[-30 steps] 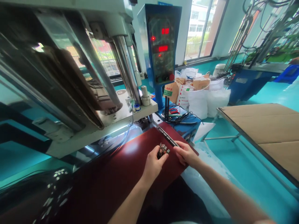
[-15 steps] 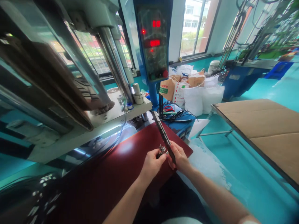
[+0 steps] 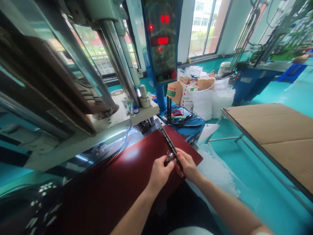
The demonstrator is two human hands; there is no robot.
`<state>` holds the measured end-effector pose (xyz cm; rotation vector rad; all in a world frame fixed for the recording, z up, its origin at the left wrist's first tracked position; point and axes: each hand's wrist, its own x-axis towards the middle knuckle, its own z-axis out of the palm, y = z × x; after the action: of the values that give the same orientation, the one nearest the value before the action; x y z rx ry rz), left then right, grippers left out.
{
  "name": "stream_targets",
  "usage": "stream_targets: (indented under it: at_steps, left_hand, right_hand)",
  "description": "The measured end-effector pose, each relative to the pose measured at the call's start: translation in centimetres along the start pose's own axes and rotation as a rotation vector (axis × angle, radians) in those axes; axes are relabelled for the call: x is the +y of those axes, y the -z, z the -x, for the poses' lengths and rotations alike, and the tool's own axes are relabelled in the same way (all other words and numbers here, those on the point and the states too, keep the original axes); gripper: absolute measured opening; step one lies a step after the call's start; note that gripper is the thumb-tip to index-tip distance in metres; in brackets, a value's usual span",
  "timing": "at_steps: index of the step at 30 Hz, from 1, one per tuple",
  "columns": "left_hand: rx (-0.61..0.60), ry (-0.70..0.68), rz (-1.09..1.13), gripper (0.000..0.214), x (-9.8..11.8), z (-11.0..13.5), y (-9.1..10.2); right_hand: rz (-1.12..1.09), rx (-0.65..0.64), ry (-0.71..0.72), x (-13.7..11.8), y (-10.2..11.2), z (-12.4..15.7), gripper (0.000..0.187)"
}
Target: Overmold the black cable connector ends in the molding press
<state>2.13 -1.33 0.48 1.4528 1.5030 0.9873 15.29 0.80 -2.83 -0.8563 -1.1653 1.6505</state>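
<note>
My left hand (image 3: pixel 159 172) is closed around a small bunch of metal connector pieces (image 3: pixel 168 158), held just above the dark red mat (image 3: pixel 117 182). Beside it, my right hand (image 3: pixel 187 165) grips the near end of a long black metal strip (image 3: pixel 166 139). The strip slants up and away toward the machine. The tips of both hands almost touch where the metal pieces meet the strip.
A large press machine (image 3: pixel 73 85) with steel columns looms at left. A blue control box (image 3: pixel 161 39) with red digits stands behind. Black cables (image 3: pixel 182 118), white sacks (image 3: pixel 210 101) and a cardboard-topped table (image 3: pixel 276 130) lie to the right, on a teal floor.
My right hand took hold of the black strip, which lay flat on the mat a second ago, and raised its near end. The metal pieces in my left hand came up against it.
</note>
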Motion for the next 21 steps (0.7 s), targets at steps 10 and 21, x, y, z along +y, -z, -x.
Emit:
stream_targets:
  at_steps: [10,21]
  left_hand:
    - [-0.025,0.009,0.095,0.022,-0.3,-0.1,0.1]
    - [-0.028,0.033,0.199,0.025,-1.3,-0.2,-0.2]
  right_hand:
    - [0.015,-0.007,-0.016,0.0,0.1,-0.2,0.053]
    - [0.203,-0.005,0.042,-0.4,-0.5,-0.1,0.047]
